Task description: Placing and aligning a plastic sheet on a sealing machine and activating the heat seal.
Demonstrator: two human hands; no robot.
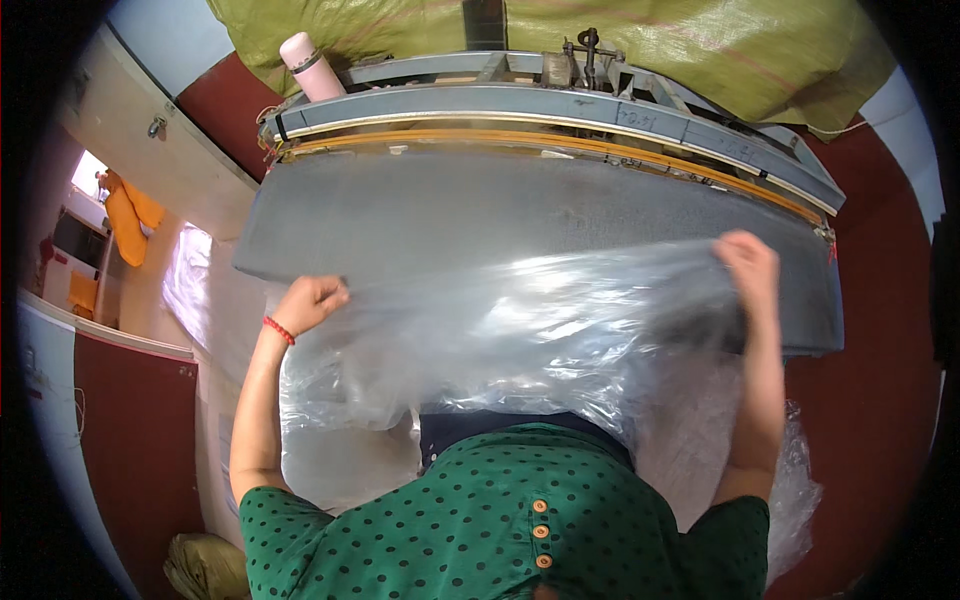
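A wide sheet of clear plastic film [520,310] is stretched between my two hands, its upper edge slanting up toward the right. My left hand [312,302], with a red bead bracelet [279,331] at the wrist, pinches the film's left corner. At the other end my right hand [750,268] grips the right corner, held a bit farther away. The film hangs over the near part of a long grey work surface [450,205] and falls in crinkled folds toward my lap. Some of the sheet is smeared by motion.
Behind the surface runs a grey metal sealing bar [460,105] with an orange strip [440,136]. A pink bottle [310,68] stands at its left end, and a metal clamp [590,55] sits at the back. Yellow-green woven sacking [680,45] lies beyond. More plastic film [795,500] drapes at lower right.
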